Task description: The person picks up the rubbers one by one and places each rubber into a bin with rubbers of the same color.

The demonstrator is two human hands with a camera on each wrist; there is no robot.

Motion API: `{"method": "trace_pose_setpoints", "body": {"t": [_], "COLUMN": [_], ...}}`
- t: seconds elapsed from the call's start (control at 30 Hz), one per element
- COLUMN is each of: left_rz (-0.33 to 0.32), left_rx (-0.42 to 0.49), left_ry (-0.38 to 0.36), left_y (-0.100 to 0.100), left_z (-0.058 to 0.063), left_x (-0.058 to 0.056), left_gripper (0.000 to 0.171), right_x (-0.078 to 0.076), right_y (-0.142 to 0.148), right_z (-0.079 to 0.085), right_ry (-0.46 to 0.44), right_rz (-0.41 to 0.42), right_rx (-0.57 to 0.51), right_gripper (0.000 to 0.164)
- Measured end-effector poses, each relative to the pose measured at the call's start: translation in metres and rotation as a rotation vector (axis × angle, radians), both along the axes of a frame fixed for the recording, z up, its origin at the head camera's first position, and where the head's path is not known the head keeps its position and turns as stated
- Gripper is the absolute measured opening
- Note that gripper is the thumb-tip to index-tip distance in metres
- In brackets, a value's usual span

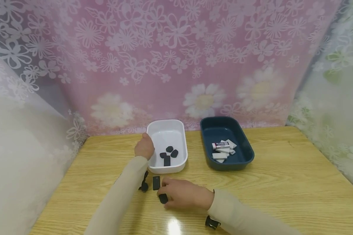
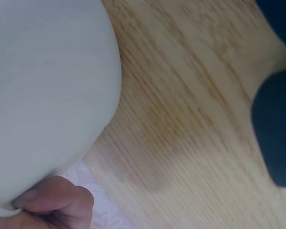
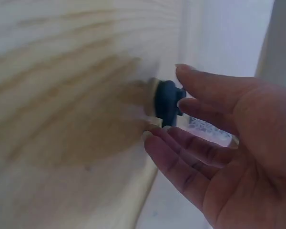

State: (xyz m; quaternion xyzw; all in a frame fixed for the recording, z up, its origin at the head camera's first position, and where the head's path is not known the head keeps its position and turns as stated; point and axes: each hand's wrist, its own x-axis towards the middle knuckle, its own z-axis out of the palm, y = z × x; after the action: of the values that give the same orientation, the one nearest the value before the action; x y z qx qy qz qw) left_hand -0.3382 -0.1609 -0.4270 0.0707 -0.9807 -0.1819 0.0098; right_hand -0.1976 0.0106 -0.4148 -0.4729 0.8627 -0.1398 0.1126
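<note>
My left hand [image 1: 144, 147] grips the left rim of a white plastic basin [image 1: 181, 137]; in the left wrist view its thumb and fingers [image 2: 62, 198] pinch the rim. Inside the basin lie several black pieces, some rounded [image 1: 174, 153], one a rectangular block [image 1: 167, 161]. In front of it my right hand [image 1: 183, 194] is low over the table, thumb and fingers spread around a rounded black piece [image 1: 163, 198]. The right wrist view has this dark piece [image 3: 165, 101] at the fingertips, against the tabletop. A flat black rectangle [image 1: 156, 183] lies just beyond those fingers.
A dark blue basin [image 1: 247, 147] stands to the right of the white one, with several white erasers [image 1: 220, 146] in it. Both rest on a wood-grain table [image 1: 282, 176]. Flowered curtains [image 1: 170, 65] hang behind and at the sides. Black wrist cameras [image 1: 212, 222] sit on both wrists.
</note>
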Motion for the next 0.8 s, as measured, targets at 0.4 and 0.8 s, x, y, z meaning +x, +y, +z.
{"method": "trace_pose_setpoints", "body": {"t": [0.4,0.8], "left_rz": [0.016,0.003], "left_rx": [0.007,0.031], "left_ry": [-0.012,0.002], "left_y": [0.001,0.000], "left_z": [-0.002,-0.001], "left_x": [-0.001,0.000], "left_gripper": [0.032,0.029], "right_x": [0.002,-0.027], "right_y": [-0.014,0.005], "right_z": [-0.014,0.037], "right_ry": [0.121,0.160], "right_rz": [-0.008,-0.159], "right_rx": [-0.004,-0.258], "right_gripper": [0.019,0.021]}}
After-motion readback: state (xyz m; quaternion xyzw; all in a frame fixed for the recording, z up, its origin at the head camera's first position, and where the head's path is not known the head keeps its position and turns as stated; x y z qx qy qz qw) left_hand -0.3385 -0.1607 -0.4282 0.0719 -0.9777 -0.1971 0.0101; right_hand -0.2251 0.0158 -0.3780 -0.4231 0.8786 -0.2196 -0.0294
